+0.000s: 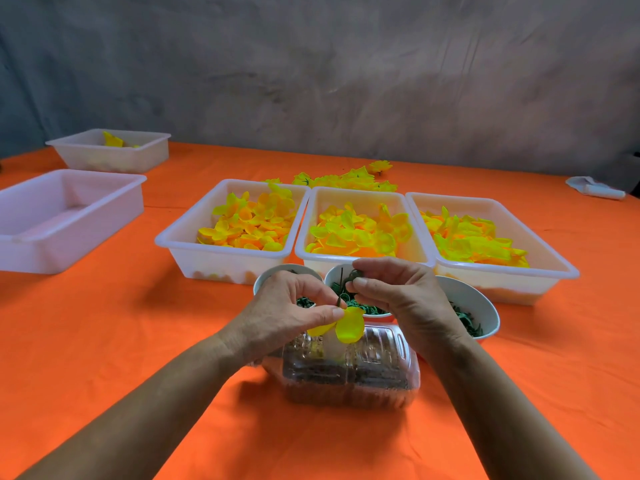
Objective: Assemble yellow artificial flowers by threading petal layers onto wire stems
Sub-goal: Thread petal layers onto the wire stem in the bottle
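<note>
A smooth orange cloth covers the worktop point(104, 341), and on it stand three translucent white plastic tubs, rectangular with rolled rims: the left tub point(180, 252) heaped with small rounded yellow petals, the middle tub point(311, 220) and right tub point(557, 268) with larger, glossier, ruffled ones. Just in front sit three round white bowls of dark green plastic pieces; the middle bowl point(332, 275) lies behind the hands. A ribbed clear plastic box point(349, 372) sits nearest the person. Above it, the left hand point(287, 313) pinches a cupped, shiny yellow petal layer point(349, 323) between thumb and forefinger, fingers closed on its edge. The right hand point(398, 292) has its fingers drawn together on a thin dark green stem point(341, 282), seemingly with a small calyx at its tip. Loose finished yellow flowers point(346, 180) lie behind the tubs.
</note>
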A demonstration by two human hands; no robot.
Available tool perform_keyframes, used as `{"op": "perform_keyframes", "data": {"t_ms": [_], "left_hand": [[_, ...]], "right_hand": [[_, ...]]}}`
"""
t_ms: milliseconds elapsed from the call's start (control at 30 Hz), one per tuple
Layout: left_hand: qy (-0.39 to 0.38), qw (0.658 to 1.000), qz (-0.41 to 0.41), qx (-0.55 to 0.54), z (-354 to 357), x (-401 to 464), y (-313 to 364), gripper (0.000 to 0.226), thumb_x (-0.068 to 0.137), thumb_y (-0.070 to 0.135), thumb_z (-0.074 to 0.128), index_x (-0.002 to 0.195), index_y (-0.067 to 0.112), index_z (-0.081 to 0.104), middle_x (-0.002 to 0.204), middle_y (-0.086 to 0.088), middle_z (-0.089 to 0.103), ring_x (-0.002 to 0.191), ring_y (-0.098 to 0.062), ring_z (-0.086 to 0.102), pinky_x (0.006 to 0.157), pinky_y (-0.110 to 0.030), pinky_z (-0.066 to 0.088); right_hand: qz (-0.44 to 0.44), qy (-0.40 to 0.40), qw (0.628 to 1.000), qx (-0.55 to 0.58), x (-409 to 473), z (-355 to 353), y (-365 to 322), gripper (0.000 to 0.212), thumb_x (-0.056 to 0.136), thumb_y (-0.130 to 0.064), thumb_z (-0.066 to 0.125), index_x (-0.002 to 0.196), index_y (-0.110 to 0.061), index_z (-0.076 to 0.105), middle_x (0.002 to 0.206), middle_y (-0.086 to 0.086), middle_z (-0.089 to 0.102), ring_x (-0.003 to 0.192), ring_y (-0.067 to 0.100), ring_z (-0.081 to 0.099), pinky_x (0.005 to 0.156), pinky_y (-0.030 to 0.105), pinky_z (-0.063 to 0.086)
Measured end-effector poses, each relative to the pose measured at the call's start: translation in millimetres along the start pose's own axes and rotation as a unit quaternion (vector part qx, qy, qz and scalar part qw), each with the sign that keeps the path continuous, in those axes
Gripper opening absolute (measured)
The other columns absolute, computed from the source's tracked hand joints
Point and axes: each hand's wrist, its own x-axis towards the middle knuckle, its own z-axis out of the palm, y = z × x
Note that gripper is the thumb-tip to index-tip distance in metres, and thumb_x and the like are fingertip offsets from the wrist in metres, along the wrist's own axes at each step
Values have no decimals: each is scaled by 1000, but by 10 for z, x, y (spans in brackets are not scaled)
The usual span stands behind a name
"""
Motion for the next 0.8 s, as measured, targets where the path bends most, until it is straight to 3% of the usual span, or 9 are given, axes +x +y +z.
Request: {"op": "perform_keyframes", "data": {"t_ms": [233,433,567,800], "left_hand": [[13,1000,14,-14,9,-8,-13,10,79,22,74,82,12,76,84,0,71,86,-18,67,81,-36,52],[44,997,48,-50,34,-9,29,23,69,32,74,84,15,76,85,-2,72,88,-23,67,80,-35,53],[52,997,47,-28,35,8,18,6,75,12,77,80,13,76,85,-5,71,88,-26,67,84,-43,53],[60,997,49,-16,67,3,-19,7,73,7,78,79,5,75,84,-10,70,84,-26,66,82,-45,53]], "right_hand": [[-18,-6,1000,24,-22,30,-20,33,54,-22,80,86,-16,76,88,15,74,80,23,71,67,25,56],[-30,-11,999,30,-48,48,-25,22,63,-22,76,84,-18,77,80,11,74,75,19,72,64,21,54],[-27,-1,999,31,-58,54,-31,20,63,-21,75,83,-18,77,79,9,74,72,17,71,61,20,53],[-29,-8,999,28,-82,61,-60,23,58,-20,77,80,-19,78,79,9,74,73,18,72,60,20,54]]}}
